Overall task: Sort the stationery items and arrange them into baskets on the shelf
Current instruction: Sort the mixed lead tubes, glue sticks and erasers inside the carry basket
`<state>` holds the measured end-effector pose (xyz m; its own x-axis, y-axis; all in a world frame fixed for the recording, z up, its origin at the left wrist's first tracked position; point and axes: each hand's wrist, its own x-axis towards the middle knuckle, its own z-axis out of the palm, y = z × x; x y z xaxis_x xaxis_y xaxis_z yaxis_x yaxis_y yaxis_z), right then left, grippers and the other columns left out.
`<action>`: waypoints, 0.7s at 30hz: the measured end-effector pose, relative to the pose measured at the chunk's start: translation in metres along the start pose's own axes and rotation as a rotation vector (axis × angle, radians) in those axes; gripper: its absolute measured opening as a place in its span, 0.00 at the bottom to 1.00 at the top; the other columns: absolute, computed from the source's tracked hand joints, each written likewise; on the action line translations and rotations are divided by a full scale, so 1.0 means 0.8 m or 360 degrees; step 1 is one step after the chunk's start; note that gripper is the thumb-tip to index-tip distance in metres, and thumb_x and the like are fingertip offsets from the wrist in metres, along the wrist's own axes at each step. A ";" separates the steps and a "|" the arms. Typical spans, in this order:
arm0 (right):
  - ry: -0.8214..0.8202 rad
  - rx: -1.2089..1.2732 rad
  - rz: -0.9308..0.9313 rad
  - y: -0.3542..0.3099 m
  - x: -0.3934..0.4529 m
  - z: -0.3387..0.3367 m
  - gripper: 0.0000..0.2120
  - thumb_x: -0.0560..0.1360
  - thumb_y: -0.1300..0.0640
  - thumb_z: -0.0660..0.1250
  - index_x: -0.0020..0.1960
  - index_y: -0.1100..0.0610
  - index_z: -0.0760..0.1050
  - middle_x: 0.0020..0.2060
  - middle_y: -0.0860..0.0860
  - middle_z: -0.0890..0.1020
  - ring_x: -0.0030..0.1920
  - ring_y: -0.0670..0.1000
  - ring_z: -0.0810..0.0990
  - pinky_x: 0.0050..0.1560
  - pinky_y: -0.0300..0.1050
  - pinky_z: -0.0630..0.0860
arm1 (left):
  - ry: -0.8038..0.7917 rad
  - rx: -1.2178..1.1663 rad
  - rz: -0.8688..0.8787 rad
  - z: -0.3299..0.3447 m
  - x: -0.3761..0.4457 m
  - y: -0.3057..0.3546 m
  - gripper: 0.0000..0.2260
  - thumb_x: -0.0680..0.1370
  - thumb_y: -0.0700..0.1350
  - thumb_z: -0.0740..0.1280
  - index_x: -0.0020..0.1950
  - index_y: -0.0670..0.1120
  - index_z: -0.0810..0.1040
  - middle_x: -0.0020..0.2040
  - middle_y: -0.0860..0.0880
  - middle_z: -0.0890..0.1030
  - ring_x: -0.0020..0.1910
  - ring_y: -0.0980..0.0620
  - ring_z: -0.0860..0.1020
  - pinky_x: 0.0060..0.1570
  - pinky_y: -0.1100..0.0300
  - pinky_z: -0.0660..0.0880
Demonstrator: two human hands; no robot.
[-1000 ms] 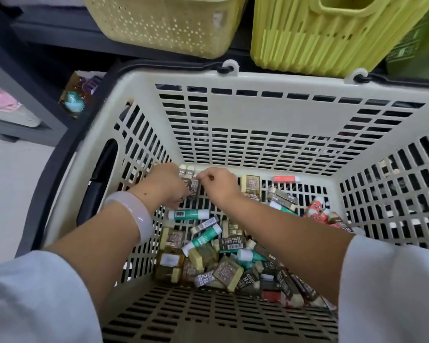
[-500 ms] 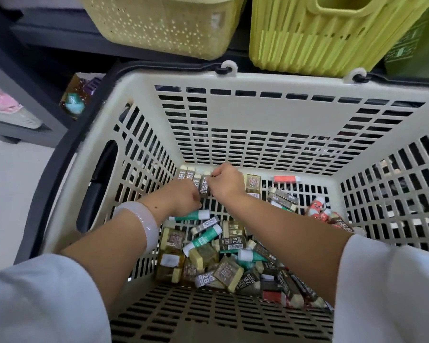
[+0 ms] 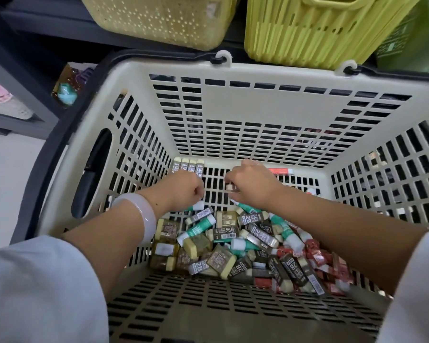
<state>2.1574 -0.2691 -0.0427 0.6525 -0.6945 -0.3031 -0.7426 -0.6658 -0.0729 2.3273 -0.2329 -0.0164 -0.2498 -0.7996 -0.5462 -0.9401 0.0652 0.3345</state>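
Observation:
A cream slotted shopping basket (image 3: 233, 115) holds a heap of stationery (image 3: 248, 241): several brown 2B erasers, olive erasers, teal-and-white glue sticks and red packs. A row of 2B erasers (image 3: 188, 165) stands upright in the far left corner of the basket floor. My left hand (image 3: 183, 189), with a pale bangle on the wrist, has its fingers curled against the near side of that row. To its right, my right hand (image 3: 250, 184) pinches one small cream-ended eraser (image 3: 230, 188) just above the floor.
Two yellow baskets (image 3: 159, 18) (image 3: 319, 30) sit on the dark shelf beyond the rim. A red item (image 3: 281, 171) lies at the far wall of the shopping basket. The basket's black handle (image 3: 50, 149) runs along the left rim. Pale floor lies at the left.
My right hand has left the row, moved right and now pinches another eraser. My left hand stays at the row, which stands more exposed.

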 end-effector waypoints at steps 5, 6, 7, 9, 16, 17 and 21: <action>-0.0087 -0.0034 -0.0011 -0.011 -0.001 0.006 0.17 0.75 0.50 0.65 0.59 0.59 0.73 0.55 0.55 0.77 0.58 0.55 0.71 0.57 0.49 0.69 | -0.0176 0.0179 0.0231 0.022 -0.002 0.008 0.07 0.75 0.42 0.67 0.52 0.45 0.79 0.52 0.49 0.79 0.49 0.53 0.74 0.50 0.63 0.70; -0.0089 0.0008 0.0027 -0.011 -0.001 0.007 0.17 0.75 0.51 0.66 0.59 0.60 0.73 0.56 0.56 0.77 0.58 0.55 0.71 0.58 0.48 0.69 | -0.0208 0.0242 0.0263 0.026 -0.002 0.008 0.08 0.75 0.43 0.67 0.53 0.44 0.78 0.52 0.49 0.77 0.50 0.52 0.74 0.50 0.62 0.69; -0.0082 0.0073 0.0077 -0.010 -0.001 0.008 0.17 0.74 0.51 0.66 0.58 0.60 0.73 0.56 0.56 0.76 0.58 0.55 0.71 0.57 0.48 0.70 | -0.0215 0.0311 0.0283 0.029 -0.002 0.008 0.08 0.75 0.43 0.68 0.53 0.44 0.76 0.51 0.49 0.76 0.50 0.52 0.73 0.49 0.61 0.69; -0.0067 0.0264 0.0176 -0.008 0.000 0.009 0.14 0.74 0.53 0.67 0.56 0.59 0.72 0.55 0.55 0.76 0.58 0.55 0.72 0.54 0.46 0.70 | -0.0181 0.0438 0.0291 0.033 -0.004 0.011 0.08 0.75 0.42 0.67 0.52 0.44 0.72 0.48 0.49 0.73 0.47 0.51 0.72 0.46 0.60 0.70; 0.0374 0.0992 0.0479 0.003 0.012 -0.002 0.07 0.76 0.56 0.64 0.49 0.58 0.78 0.37 0.48 0.79 0.36 0.46 0.76 0.39 0.40 0.74 | -0.0167 0.0255 0.0042 0.042 -0.004 0.015 0.16 0.75 0.38 0.67 0.58 0.41 0.65 0.49 0.43 0.77 0.44 0.47 0.76 0.37 0.59 0.71; 0.0454 0.1175 0.0566 0.001 0.015 -0.003 0.07 0.76 0.56 0.64 0.49 0.58 0.78 0.34 0.46 0.77 0.32 0.44 0.74 0.35 0.37 0.73 | -0.0173 0.0176 -0.0011 0.041 -0.003 0.014 0.17 0.74 0.37 0.67 0.59 0.41 0.64 0.50 0.42 0.77 0.45 0.46 0.76 0.38 0.60 0.70; 0.0487 0.1724 0.0860 -0.019 0.038 0.006 0.07 0.76 0.58 0.65 0.52 0.60 0.75 0.42 0.54 0.81 0.41 0.53 0.81 0.44 0.47 0.79 | -0.0187 0.0175 -0.0105 0.040 -0.002 0.008 0.13 0.75 0.36 0.64 0.59 0.42 0.71 0.54 0.45 0.77 0.47 0.49 0.74 0.41 0.62 0.69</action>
<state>2.1876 -0.2786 -0.0550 0.1261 -0.9407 -0.3150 -0.5738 0.1899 -0.7967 2.3144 -0.2122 -0.0385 -0.2063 -0.7295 -0.6521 -0.9734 0.0849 0.2128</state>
